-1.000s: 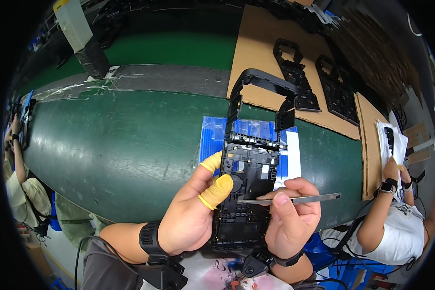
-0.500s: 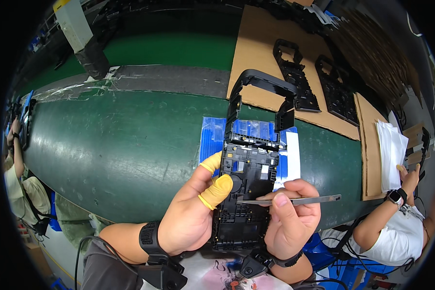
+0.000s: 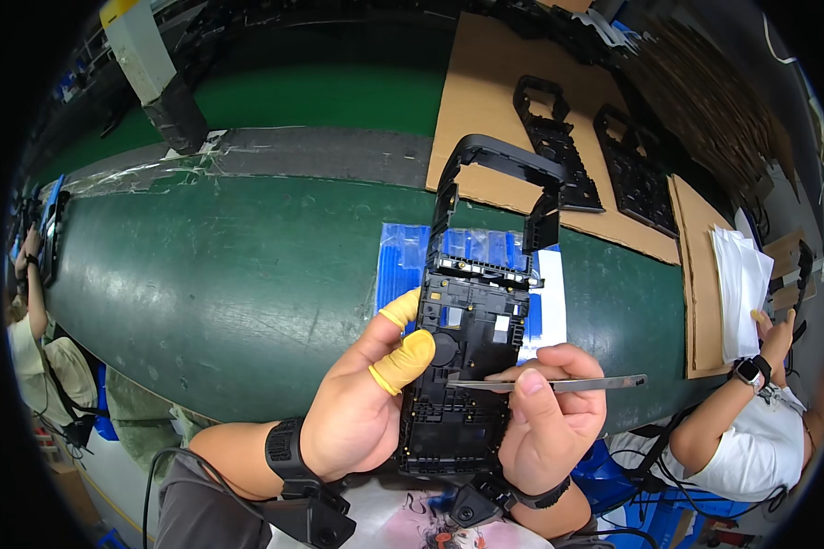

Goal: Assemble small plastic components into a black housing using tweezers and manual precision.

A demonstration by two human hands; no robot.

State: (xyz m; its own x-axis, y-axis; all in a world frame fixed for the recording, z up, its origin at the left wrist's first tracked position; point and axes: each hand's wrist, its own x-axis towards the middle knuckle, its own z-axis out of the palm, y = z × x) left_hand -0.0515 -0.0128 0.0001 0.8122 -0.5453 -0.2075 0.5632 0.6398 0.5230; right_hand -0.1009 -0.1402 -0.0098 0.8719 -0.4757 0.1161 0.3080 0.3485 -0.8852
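A long black plastic frame (image 3: pixel 467 366) with a handle-like loop at its far end is held tilted in front of me. My left hand (image 3: pixel 362 393), with yellow finger cots on thumb and a finger, grips its left side. Between thumb and fingers my right hand (image 3: pixel 554 412) holds metal tweezers (image 3: pixel 581 383). Their tip lies over the middle of the frame, close to my left thumb; whether it touches, or pinches anything, I cannot make out. Small brass-coloured inserts and pale patches dot the frame's inner face.
Beneath lies a blue corrugated sheet (image 3: pixel 398 261) on the green table (image 3: pixel 211 293). Two similar black frames (image 3: pixel 636 174) rest on cardboard (image 3: pixel 481 91) at the far right. White sheets (image 3: pixel 740 293) lie near a co-worker's hand (image 3: pixel 776 339). Another person's arm (image 3: pixel 33 284) shows at the left edge.
My left thumb has slid slightly left on the frame. The frame has shifted very little; the tweezers keep nearly the same place.
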